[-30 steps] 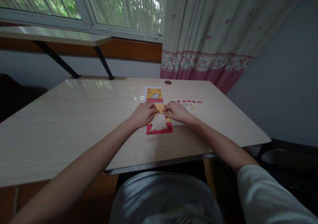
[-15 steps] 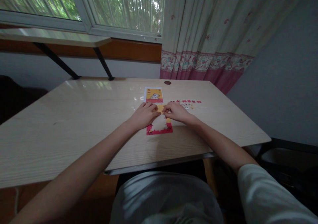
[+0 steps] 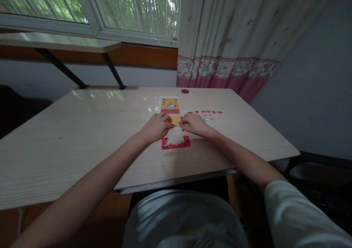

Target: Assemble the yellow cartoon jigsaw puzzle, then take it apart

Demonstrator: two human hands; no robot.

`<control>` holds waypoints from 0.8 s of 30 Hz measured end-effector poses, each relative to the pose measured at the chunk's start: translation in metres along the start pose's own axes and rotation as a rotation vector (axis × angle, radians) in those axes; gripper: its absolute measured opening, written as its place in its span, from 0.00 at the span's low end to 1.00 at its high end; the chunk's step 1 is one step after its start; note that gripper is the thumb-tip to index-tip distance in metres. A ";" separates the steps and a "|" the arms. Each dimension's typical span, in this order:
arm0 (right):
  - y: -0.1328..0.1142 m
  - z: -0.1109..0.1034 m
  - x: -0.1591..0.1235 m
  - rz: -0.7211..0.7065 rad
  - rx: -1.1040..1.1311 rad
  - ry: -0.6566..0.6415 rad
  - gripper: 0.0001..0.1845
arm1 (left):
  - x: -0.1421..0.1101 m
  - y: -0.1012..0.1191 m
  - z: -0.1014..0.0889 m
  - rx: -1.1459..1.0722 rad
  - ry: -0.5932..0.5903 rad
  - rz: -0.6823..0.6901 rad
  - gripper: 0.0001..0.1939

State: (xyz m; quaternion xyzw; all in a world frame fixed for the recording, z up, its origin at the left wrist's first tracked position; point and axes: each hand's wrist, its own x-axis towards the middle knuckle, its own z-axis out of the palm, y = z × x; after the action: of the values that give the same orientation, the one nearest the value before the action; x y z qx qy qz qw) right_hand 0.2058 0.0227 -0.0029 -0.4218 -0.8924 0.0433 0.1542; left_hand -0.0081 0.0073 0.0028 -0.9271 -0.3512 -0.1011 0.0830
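A small jigsaw puzzle (image 3: pixel 176 139) with a red and yellow border and a bare middle lies on the wooden table (image 3: pixel 82 130). My left hand (image 3: pixel 156 126) rests on its upper left edge, fingers curled and pressing on the pieces. On the upper right edge sits my right hand (image 3: pixel 194 124), fingertips pinched on the yellow top strip. The two hands almost meet over the top of the puzzle. Whether either hand holds a loose piece is hidden.
A reference picture card (image 3: pixel 169 105) lies just beyond the puzzle. Several loose puzzle pieces (image 3: pixel 206 114) are spread to the right of it. A cable hole (image 3: pixel 184 91) is at the table's far edge. A curtain (image 3: pixel 225 39) hangs behind, and a shelf (image 3: pixel 55 42) under the window.
Both hands have stayed on the top of the puzzle, with only slight finger shifts. The view has drifted a little.
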 end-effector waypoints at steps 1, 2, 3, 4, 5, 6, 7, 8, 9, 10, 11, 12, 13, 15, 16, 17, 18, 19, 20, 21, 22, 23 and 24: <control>0.000 0.001 0.000 -0.005 0.001 0.005 0.09 | 0.000 -0.001 0.001 -0.002 0.002 0.003 0.15; 0.000 0.001 0.001 -0.008 0.007 0.010 0.08 | 0.000 -0.001 0.002 -0.005 0.005 0.006 0.15; 0.000 0.002 0.001 -0.008 0.016 0.014 0.08 | 0.000 -0.001 0.002 -0.008 0.007 0.006 0.15; 0.000 0.003 0.001 -0.005 0.024 0.017 0.08 | 0.000 -0.002 0.003 -0.012 0.009 0.007 0.15; 0.000 0.003 0.002 0.000 0.032 0.021 0.09 | 0.000 -0.002 0.003 -0.016 0.010 0.007 0.16; 0.001 0.004 0.002 0.005 0.037 0.021 0.09 | 0.000 -0.003 0.004 -0.021 0.011 0.007 0.16; 0.001 0.005 0.002 0.010 0.042 0.022 0.09 | 0.000 -0.003 0.005 -0.025 0.010 0.006 0.16; 0.001 0.005 0.002 0.016 0.047 0.023 0.09 | 0.000 -0.004 0.005 -0.030 0.009 0.008 0.17; 0.001 0.006 0.002 0.020 0.051 0.025 0.09 | 0.000 -0.005 0.006 -0.035 0.007 0.009 0.17; 0.001 0.006 0.002 0.024 0.053 0.027 0.09 | 0.000 -0.006 0.007 -0.038 0.005 0.010 0.17; 0.001 0.006 0.002 0.027 0.053 0.027 0.08 | 0.000 -0.006 0.007 -0.041 0.003 0.009 0.18; 0.000 0.006 0.002 0.028 0.052 0.026 0.08 | 0.000 -0.006 0.008 -0.042 0.001 0.009 0.18; 0.000 0.006 0.002 0.029 0.049 0.023 0.08 | 0.000 -0.007 0.008 -0.044 -0.001 0.009 0.18; -0.001 0.005 0.002 0.034 0.044 0.016 0.08 | 0.000 -0.006 0.007 -0.046 -0.003 0.008 0.17; -0.002 0.004 0.001 0.037 0.042 0.016 0.08 | 0.000 -0.006 0.007 -0.050 -0.003 0.009 0.17; -0.001 0.004 0.001 0.035 0.043 0.019 0.08 | 0.000 -0.006 0.007 -0.056 -0.002 0.009 0.17; -0.001 0.004 0.001 0.027 0.049 0.024 0.08 | 0.000 -0.007 0.006 -0.065 0.000 0.010 0.17; 0.000 0.004 0.001 0.016 0.059 0.035 0.08 | -0.001 -0.007 0.006 -0.078 0.005 0.008 0.17; 0.002 0.004 0.001 0.006 0.072 0.052 0.08 | -0.001 -0.009 0.006 -0.094 0.010 0.005 0.17; 0.004 0.004 0.001 0.001 0.088 0.074 0.09 | -0.001 -0.010 0.006 -0.110 0.016 0.001 0.17; 0.007 0.005 0.002 0.006 0.104 0.099 0.09 | -0.002 -0.012 0.006 -0.127 0.025 -0.002 0.17; 0.010 0.005 0.002 0.021 0.117 0.125 0.10 | -0.003 -0.014 0.006 -0.143 0.033 -0.005 0.17; 0.012 0.005 0.002 0.039 0.124 0.148 0.10 | -0.003 -0.016 0.006 -0.157 0.040 -0.006 0.18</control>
State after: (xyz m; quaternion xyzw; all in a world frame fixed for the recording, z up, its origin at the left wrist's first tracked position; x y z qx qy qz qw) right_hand 0.2123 0.0323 -0.0097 -0.4307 -0.8659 0.0704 0.2446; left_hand -0.0209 0.0185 -0.0024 -0.9275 -0.3432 -0.1470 0.0168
